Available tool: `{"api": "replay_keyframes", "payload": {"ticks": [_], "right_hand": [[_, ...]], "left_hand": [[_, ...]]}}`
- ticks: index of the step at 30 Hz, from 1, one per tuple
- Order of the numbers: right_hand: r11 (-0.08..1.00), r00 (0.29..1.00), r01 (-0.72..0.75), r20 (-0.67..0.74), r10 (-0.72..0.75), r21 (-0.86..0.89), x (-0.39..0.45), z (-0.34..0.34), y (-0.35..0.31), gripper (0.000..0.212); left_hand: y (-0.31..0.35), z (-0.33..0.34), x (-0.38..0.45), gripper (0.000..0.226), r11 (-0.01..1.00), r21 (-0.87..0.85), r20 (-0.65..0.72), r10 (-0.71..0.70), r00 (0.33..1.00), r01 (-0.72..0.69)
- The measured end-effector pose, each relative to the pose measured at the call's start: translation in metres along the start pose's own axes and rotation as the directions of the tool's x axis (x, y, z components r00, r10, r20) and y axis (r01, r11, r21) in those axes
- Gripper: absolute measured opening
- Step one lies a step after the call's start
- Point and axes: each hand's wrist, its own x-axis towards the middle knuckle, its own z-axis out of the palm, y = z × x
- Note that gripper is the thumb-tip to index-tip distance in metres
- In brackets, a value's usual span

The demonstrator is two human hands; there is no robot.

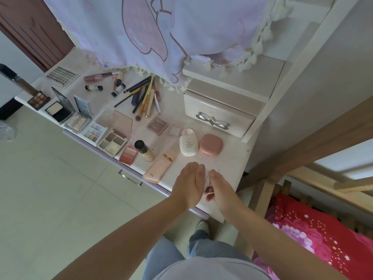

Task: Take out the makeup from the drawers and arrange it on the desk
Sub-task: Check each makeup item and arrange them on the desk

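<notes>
Both hands meet at the tabletop's near edge: left hand flat and straight-fingered, right hand curled around something small and pale I cannot identify. Makeup lies beyond and leftward; nearest is one peach tube, long axis running away, closer to the left hand. Two compacts stand ahead.

Script on pink compact illegible; nothing readable.

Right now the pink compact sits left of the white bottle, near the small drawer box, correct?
Not quite. The head view shows the pink compact to the right of the white bottle, touching or nearly touching it. Both do sit near the small drawer box.
</notes>
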Motion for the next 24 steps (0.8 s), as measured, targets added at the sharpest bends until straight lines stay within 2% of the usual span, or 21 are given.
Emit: {"api": "replay_keyframes", "payload": {"ticks": [3, 5, 10, 13, 15, 19, 24], "right_hand": [[0.970, 0.984, 0.176, 0.024, -0.174, -0.166, 0.003, -0.006, -0.002, 0.020], [0.937, 0.971, 0.236, 0.030, -0.236, -0.256, 0.003, -0.009, 0.001, 0.014], [0.864, 0.944, 0.325, 0.077, -0.320, -0.384, 0.001, -0.014, 0.009, 0.022], [0.855, 0.943, 0.330, 0.109, -0.313, -0.399, 0.004, -0.018, 0.007, 0.017], [0.841, 0.940, 0.340, 0.119, -0.320, -0.421, 0.003, -0.023, 0.004, 0.014], [0.780, 0.911, 0.403, 0.127, -0.393, -0.478, 0.001, -0.028, 0.003, 0.033], [0.585, 0.776, 0.585, 0.177, -0.606, -0.561, -0.006, -0.024, 0.007, 0.039]], "left_hand": [[0.001, -0.003, 0.009, 0.039, 0.977, -0.150, 0.052, -0.143, 0.988, 0.149], [0.001, -0.005, 0.010, 0.046, 0.943, -0.220, 0.117, -0.227, 0.967, 0.249], [0.006, -0.001, 0.011, 0.060, 0.853, -0.233, 0.265, -0.407, 0.874, 0.467], [0.008, -0.001, 0.010, 0.070, 0.779, -0.237, 0.348, -0.490, 0.799, 0.581], [0.007, 0.000, 0.010, 0.071, 0.759, -0.223, 0.381, -0.510, 0.772, 0.611], [0.000, -0.001, 0.010, 0.065, 0.723, -0.220, 0.413, -0.539, 0.734, 0.655], [-0.005, -0.001, 0.010, 0.067, 0.664, -0.275, 0.475, -0.535, 0.699, 0.695]]}}
